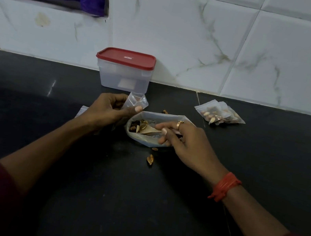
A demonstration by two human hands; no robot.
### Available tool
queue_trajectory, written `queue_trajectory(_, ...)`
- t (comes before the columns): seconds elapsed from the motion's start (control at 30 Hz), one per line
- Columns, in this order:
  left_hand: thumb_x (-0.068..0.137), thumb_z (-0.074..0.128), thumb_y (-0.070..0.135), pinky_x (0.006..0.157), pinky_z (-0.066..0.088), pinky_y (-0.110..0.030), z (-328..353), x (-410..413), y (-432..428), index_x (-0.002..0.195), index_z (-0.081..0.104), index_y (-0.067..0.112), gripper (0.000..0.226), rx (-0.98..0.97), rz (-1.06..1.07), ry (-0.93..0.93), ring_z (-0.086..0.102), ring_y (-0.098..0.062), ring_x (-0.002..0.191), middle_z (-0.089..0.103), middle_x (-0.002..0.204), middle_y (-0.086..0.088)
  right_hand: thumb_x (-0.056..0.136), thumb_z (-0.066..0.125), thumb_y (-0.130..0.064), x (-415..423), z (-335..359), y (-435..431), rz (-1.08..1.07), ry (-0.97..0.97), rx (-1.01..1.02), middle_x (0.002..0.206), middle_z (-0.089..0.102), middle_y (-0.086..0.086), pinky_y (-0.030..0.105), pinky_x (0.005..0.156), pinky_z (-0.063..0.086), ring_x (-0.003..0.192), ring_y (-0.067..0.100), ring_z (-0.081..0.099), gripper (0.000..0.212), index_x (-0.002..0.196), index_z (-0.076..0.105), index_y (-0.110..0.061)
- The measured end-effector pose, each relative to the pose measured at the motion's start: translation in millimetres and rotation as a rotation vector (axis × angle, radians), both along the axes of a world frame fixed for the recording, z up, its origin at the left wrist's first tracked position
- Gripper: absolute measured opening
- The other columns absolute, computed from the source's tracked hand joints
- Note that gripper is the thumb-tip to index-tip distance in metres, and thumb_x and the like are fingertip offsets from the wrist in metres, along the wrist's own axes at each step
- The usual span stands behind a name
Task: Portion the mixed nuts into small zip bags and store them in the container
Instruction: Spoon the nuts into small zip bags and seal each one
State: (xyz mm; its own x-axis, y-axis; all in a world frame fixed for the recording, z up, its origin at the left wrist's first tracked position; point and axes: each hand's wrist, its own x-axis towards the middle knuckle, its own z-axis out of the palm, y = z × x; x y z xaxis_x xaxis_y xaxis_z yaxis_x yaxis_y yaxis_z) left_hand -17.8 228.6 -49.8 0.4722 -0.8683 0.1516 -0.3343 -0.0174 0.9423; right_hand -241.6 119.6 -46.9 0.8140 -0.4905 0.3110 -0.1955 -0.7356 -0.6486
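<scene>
On the near part of the dark desk (116, 194) a few loose nuts (150, 159) lie spilled, just in front of the large open bag (142, 140). The right hand (184, 141) reaches into that bag's mouth, fingers bent down among the mixed nuts (138, 125); whether they already pinch any cannot be told. Just beside it, the left hand (107, 112) grips a small zip bag (138, 100) between thumb and curled fingers, its mouth up and seemingly empty.

The step in hand looks like filling another portion. The next move calls for lifting a pinch of nuts across the short gap and dropping it into the small bag's narrow mouth, which the left hand must keep spread so nothing more spills.

Farther right, several filled zip bags (219, 113) lie overlapping on the desk. Against the tiled wall stands the container (123, 76), its red lid (126, 57) on, so storing is not yet begun.
</scene>
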Motion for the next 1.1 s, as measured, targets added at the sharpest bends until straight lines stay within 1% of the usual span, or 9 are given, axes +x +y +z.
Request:
queue_trajectory(0.07,0.073,0.073,0.039,0.092,0.056,-0.039,0,0,0,0.122,0.068,0.012,0.057,0.003,-0.004,-0.003,0.071,-0.016,0.103,0.075,0.111,-0.002,0.102,0.056,-0.022,-2,0,-3,0.001,0.05,-0.126,0.08,0.073,-0.015,0.016,0.089,0.045,0.097,0.005,0.064,0.027,0.126,0.066,-0.028)
queue_trajectory(0.2,0.072,0.072,0.041,0.089,0.057,-0.034,1,-2,1,0.121,0.068,0.014,0.055,0.006,-0.009,-0.018,0.072,-0.012,0.1,0.075,0.109,0.0,0.101,0.057,-0.023,1,-1,-3,-0.029,0.037,-0.19,0.078,0.073,-0.015,0.011,0.081,0.039,0.099,0.005,0.056,0.025,0.121,0.07,-0.029)
queue_trajectory(0.27,0.071,0.072,0.041,0.089,0.057,-0.033,2,-3,1,0.12,0.069,0.015,0.055,0.005,-0.01,-0.017,0.072,-0.012,0.1,0.075,0.109,0.001,0.102,0.056,-0.022,2,0,1,-0.041,0.038,-0.081,0.074,0.074,-0.012,0.014,0.077,0.046,0.085,0.004,0.064,0.024,0.117,0.073,-0.026)
queue_trajectory(0.37,0.071,0.073,0.042,0.088,0.057,-0.035,2,-3,0,0.121,0.068,0.014,0.057,0.012,-0.006,-0.019,0.071,-0.013,0.101,0.075,0.11,0.0,0.103,0.054,-0.017,3,3,6,-0.056,0.022,0.145,0.07,0.075,-0.006,0.007,0.067,0.047,0.063,-0.001,0.065,0.024,0.114,0.074,-0.019)
queue_trajectory(0.47,0.071,0.072,0.041,0.087,0.057,-0.031,1,-4,0,0.121,0.068,0.015,0.056,0.014,0.004,-0.022,0.071,-0.01,0.1,0.074,0.109,0.002,0.104,0.049,-0.012,7,4,10,-0.064,0.015,0.316,0.077,0.077,-0.001,0.005,0.067,0.047,0.062,-0.003,0.065,0.027,0.117,0.073,-0.015)
queue_trajectory(0.6,0.07,0.072,0.04,0.087,0.057,-0.031,3,-4,1,0.121,0.068,0.014,0.057,0.018,0.01,-0.016,0.071,-0.011,0.1,0.074,0.11,0.001,0.106,0.045,-0.015,11,3,12,-0.077,0.068,0.341,0.081,0.078,0.0,0.002,0.067,0.043,0.062,-0.006,0.064,0.029,0.117,0.072,-0.017)
queue_trajectory(0.7,0.072,0.072,0.038,0.088,0.058,-0.036,2,-3,1,0.12,0.069,0.014,0.053,0.023,0.009,0.005,0.072,-0.013,0.099,0.075,0.109,0.0,0.104,0.045,-0.012,10,5,12,-0.116,0.032,0.372,0.077,0.077,0.002,0.002,0.066,0.042,0.061,-0.006,0.064,0.031,0.105,0.075,-0.02)
queue_trajectory(0.87,0.071,0.073,0.039,0.092,0.057,-0.042,1,-3,1,0.121,0.068,0.014,0.056,0.04,0.012,0.016,0.071,-0.016,0.102,0.075,0.11,-0.002,0.099,0.047,-0.008,11,5,12,-0.167,-0.013,0.458,0.074,0.077,0.004,0.008,0.068,0.046,0.057,-0.004,0.063,0.032,0.092,0.076,-0.018)
queue_trajectory(1.1,0.07,0.072,0.04,0.09,0.057,-0.041,2,-3,1,0.116,0.069,0.018,0.051,0.033,0.01,0.015,0.072,-0.014,0.098,0.075,0.107,0.0,0.101,0.048,-0.01,10,2,1,-0.182,-0.069,0.526,0.073,0.075,0.005,0.019,0.073,0.05,0.062,0.002,0.064,0.029,0.1,0.076,-0.011)
